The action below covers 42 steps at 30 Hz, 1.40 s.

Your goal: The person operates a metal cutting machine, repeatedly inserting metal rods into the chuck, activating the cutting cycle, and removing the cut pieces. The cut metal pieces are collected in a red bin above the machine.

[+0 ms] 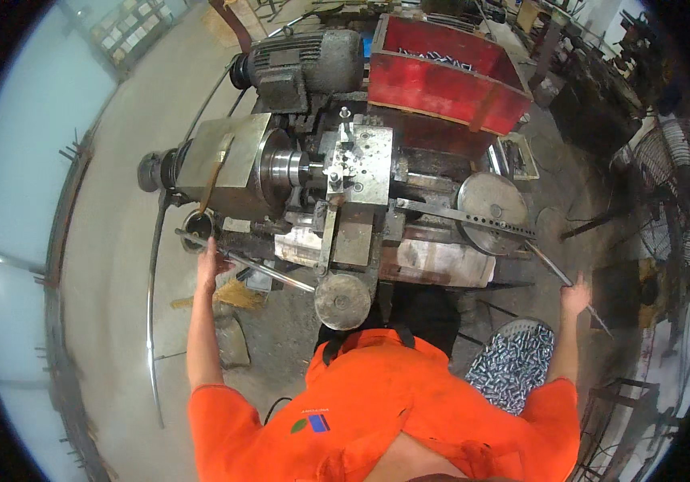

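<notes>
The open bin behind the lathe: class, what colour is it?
Red: the bin is painted red, with small metal parts inside. The head view shows it best, at the top.

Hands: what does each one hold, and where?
Left hand grips the long lever near its outer end; right hand grips the thin rod handle near its far end.

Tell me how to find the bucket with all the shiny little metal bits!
Start at the big grey machine in the middle, then look down to the person's orange shirt. Just right of it, below the right hand, stands a round container heaped with small silvery pieces. The red box up top holds similar pieces, but is square-cornered.
</notes>
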Each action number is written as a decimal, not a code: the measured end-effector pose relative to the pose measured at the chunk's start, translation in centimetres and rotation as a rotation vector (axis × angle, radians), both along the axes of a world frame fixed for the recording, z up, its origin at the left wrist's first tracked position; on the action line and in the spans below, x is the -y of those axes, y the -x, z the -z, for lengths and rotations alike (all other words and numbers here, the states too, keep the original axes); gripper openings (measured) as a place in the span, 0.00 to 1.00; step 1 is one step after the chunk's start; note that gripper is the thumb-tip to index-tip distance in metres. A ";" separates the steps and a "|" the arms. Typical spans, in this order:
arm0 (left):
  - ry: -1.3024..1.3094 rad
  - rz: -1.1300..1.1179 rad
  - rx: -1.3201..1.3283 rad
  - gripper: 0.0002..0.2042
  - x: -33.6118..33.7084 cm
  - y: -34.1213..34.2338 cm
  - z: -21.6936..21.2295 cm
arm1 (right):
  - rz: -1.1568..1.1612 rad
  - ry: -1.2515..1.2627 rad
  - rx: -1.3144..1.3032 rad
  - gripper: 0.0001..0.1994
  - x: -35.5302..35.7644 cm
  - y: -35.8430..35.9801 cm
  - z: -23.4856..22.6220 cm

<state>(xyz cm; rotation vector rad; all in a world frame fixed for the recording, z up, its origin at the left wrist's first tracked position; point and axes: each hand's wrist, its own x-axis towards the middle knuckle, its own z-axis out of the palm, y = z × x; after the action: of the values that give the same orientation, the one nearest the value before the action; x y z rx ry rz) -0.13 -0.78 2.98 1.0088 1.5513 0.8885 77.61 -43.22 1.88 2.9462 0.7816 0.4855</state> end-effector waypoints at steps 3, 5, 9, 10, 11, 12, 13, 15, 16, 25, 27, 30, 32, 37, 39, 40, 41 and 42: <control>-0.024 0.010 -0.180 0.26 1.1 3.4 2.9 | -0.084 -0.107 0.077 0.41 -1.6 3.6 1.1; -0.080 0.231 -0.654 0.28 1.5 8.1 9.7 | -0.128 -0.140 0.127 0.39 -1.9 5.7 1.1; -0.041 0.787 -1.217 0.24 4.6 2.7 10.1 | -0.198 -0.053 0.086 0.33 -1.3 6.5 -0.7; 0.050 0.761 -1.279 0.22 4.4 0.1 8.1 | -0.193 -0.030 0.113 0.31 -0.7 6.4 -0.4; -0.033 0.744 -1.339 0.23 4.5 0.3 8.9 | -0.198 -0.018 0.136 0.30 -0.7 6.0 -0.1; -0.056 0.647 -1.339 0.24 4.8 -0.8 7.8 | -0.189 -0.005 0.163 0.29 -0.6 5.6 -0.3; 0.010 0.609 -1.332 0.26 4.8 -1.3 8.2 | -0.076 -0.030 0.129 0.30 -0.4 5.9 -0.1; 0.069 0.275 -1.225 0.29 6.5 -3.9 9.6 | -0.020 0.014 0.056 0.29 -0.4 6.5 -0.6; 0.122 0.190 -1.149 0.27 7.2 -5.1 11.7 | -0.014 0.036 0.017 0.28 -1.3 6.3 -0.8; -0.002 0.835 -1.292 0.15 4.8 -0.1 8.4 | 0.008 0.090 -0.083 0.32 -3.4 7.1 -2.4; 0.069 0.665 -1.217 0.17 5.7 -0.8 9.1 | -0.032 0.123 -0.147 0.32 -2.2 4.3 -1.8; 0.083 0.461 -1.093 0.22 6.8 -1.3 9.9 | -0.124 0.082 -0.342 0.30 -1.9 1.6 -2.1; 0.079 0.398 -0.998 0.23 7.4 -1.2 10.9 | -0.205 -0.082 -0.445 0.27 -4.4 1.6 -4.1; 0.199 0.537 -0.755 0.21 6.9 1.1 8.3 | -0.737 -0.375 -0.544 0.24 -16.5 7.8 -10.5; 0.104 0.573 -0.949 0.22 6.3 3.1 7.5 | -0.762 -0.507 -0.704 0.24 -21.9 11.1 -11.9; 0.062 0.584 -1.043 0.22 6.3 4.4 7.2 | -0.881 -0.580 -0.803 0.24 -24.7 13.7 -12.7; -0.042 0.552 -1.048 0.23 6.3 5.7 6.4 | -1.008 -0.581 -0.863 0.25 -27.1 15.1 -13.1; -0.140 0.513 -1.058 0.23 6.4 6.9 5.1 | -1.055 -0.586 -0.862 0.26 -29.7 18.3 -13.7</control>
<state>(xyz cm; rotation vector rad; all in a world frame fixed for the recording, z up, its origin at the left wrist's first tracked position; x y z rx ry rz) -7.06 -7.17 -2.08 2.0573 1.9003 0.0429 59.27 -13.49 15.60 2.8444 2.6813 -0.7759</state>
